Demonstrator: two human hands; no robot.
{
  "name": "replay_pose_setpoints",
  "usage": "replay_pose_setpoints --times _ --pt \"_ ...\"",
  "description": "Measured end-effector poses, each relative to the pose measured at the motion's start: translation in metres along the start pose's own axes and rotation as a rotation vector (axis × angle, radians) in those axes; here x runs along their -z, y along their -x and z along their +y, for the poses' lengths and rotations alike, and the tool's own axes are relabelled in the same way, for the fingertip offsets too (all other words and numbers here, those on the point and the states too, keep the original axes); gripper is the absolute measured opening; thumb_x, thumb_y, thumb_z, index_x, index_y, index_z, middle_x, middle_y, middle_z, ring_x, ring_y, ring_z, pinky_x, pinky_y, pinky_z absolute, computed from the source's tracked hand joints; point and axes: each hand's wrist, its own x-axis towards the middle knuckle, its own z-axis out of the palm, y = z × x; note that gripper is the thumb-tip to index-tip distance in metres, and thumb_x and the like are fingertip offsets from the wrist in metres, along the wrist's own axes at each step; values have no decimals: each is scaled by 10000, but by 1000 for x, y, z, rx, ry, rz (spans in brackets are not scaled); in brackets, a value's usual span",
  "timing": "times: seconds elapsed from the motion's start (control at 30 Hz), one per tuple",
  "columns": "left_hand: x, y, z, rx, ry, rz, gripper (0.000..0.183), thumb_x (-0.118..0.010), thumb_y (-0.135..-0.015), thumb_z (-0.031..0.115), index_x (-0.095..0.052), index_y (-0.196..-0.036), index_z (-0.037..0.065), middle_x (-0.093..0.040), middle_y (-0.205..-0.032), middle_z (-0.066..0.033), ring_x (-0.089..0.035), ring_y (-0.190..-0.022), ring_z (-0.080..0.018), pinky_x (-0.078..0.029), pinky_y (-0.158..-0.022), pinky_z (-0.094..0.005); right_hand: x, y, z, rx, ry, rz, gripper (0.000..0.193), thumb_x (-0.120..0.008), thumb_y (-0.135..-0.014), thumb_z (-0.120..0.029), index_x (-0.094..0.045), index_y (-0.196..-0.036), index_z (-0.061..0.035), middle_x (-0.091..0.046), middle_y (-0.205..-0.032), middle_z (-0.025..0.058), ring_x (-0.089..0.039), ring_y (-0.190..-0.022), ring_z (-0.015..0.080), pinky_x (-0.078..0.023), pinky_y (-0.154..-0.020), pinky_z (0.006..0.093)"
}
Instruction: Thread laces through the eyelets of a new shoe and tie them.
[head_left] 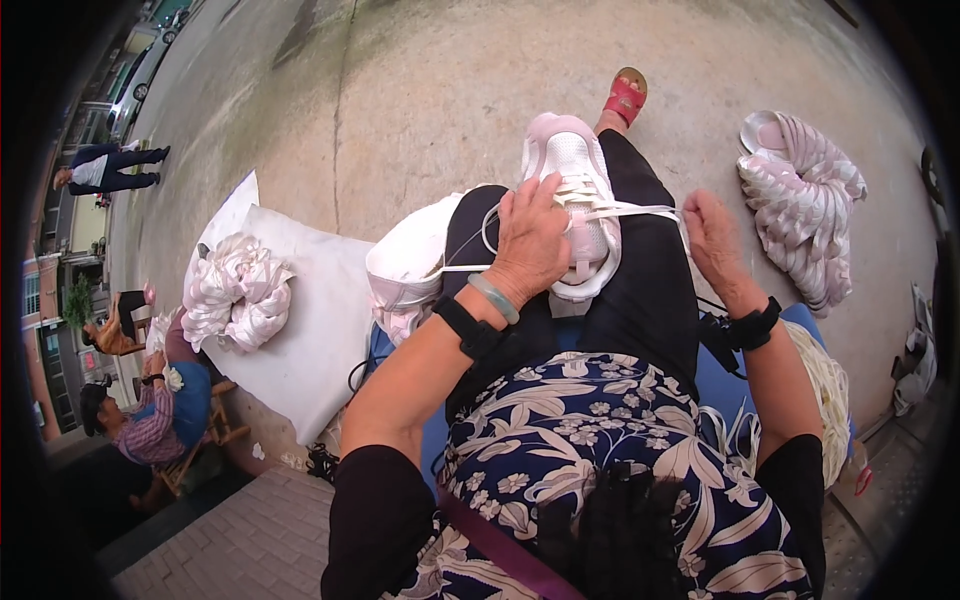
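Note:
A white and pale pink sneaker (572,150) rests on my lap, its toe pointing away from me. My left hand (533,232) lies over its left side, fingers bent onto the lacing area, gripping the shoe. A thin loop of lace curves out beside that hand, and a white lace end runs left below it. On the right, my right hand (712,232) is closed, pinching a white shoelace (635,210) that stretches taut from the eyelets. What the left fingertips touch is partly hidden by the hand itself.
White and pink shoe pieces (408,270) lie against my left thigh. A white sheet (315,300) bears a ring of shoe uppers (238,290); another pile of uppers (805,205) sits on the ground at right. Pale laces (820,390) hang beside me. Other people sit and stand at left.

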Motion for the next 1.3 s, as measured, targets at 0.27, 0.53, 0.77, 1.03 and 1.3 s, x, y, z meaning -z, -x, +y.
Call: replay_pose_setpoints --times 0.27,0.53,0.77,1.03,1.3 --pt "32 1 5 0 26 156 114 -629 -637 91 -583 -707 14 -515 -1140 -175 -463 -1057 -341 -309 -920 -451 11 18 39 54 270 -118 114 -520 -734 -64 -487 -843 -76 -506 -769 121 -508 -685 343 -405 -610 428" --pt "61 -7 8 44 113 178 156 -649 -630 97 -512 -643 23 -565 -996 -163 -516 -915 -321 -342 -862 -424 -37 -22 -35 550 281 -174 73 -543 -686 -81 -491 -736 -85 -470 -719 70 -503 -662 219 -336 -632 337" --pt "46 -17 11 36 255 127 175 -654 -639 44 -488 -687 15 -550 -1040 -187 -540 -908 -323 -426 -779 -361 -26 -14 -9 546 259 -126 67 -542 -695 -66 -481 -706 -91 -456 -690 69 -492 -627 233 -340 -642 349" --pt "7 -14 -6 41 106 80 166 -614 -666 64 -541 -812 30 -543 -1064 -151 -525 -918 -321 -401 -813 -381 39 36 128 151 566 -114 51 -553 -721 -73 -503 -731 -73 -482 -705 87 -506 -664 285 -373 -622 371" --pt "17 -25 16 -14 96 120 206 -628 -659 72 -572 -854 37 -573 -962 -123 -545 -862 -315 -429 -745 -366 58 -4 102 -74 94 429 75 -544 -820 -75 -588 -870 -40 -581 -757 82 -565 -670 175 -445 -619 276"
